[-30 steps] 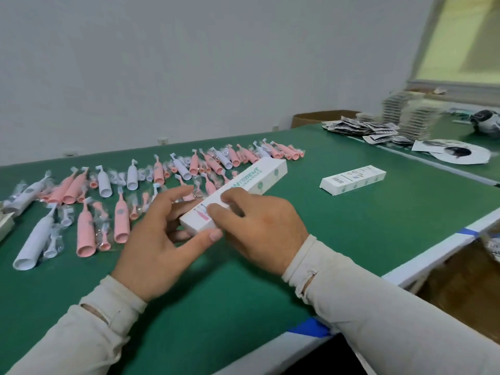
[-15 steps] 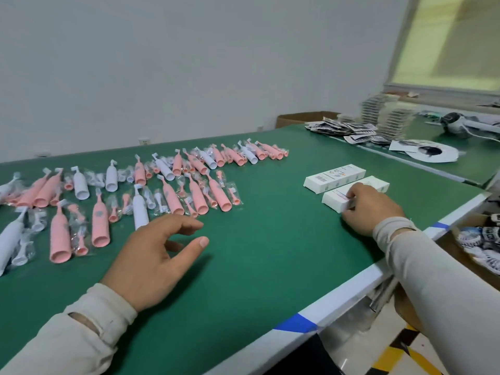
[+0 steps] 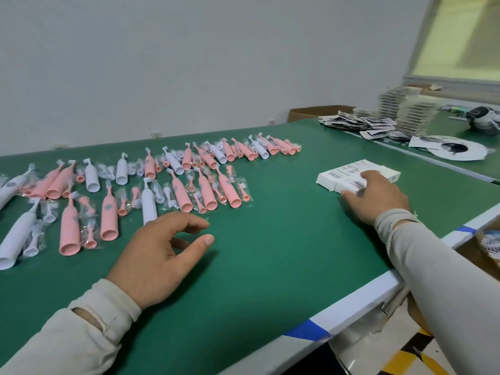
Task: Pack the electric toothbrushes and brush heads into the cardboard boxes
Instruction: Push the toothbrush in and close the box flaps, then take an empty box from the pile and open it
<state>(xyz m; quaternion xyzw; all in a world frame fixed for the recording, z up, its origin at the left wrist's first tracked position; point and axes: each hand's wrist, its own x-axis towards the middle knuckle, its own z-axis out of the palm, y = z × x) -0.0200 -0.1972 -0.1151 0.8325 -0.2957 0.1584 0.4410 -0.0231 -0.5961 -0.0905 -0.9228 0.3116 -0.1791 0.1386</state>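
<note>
Two white cardboard boxes lie side by side on the right of the green table. My right hand grips the nearer box, fingers arched over its top and thumb against its near side. My left hand hovers low over the table with loosely curled fingers and holds nothing. Just beyond it lie several pink toothbrush handles, white handles and brush heads in small clear bags, spread in rows across the left and middle.
A pile of printed leaflets and stacks of flat packaging sit at the far right. A brown carton stands behind the table. The white table edge with blue tape runs along the front right, with an open box below it.
My right hand carried the white box away from my left hand to the right and set it down flush against the other box. My left hand stayed in place, holding nothing.
</note>
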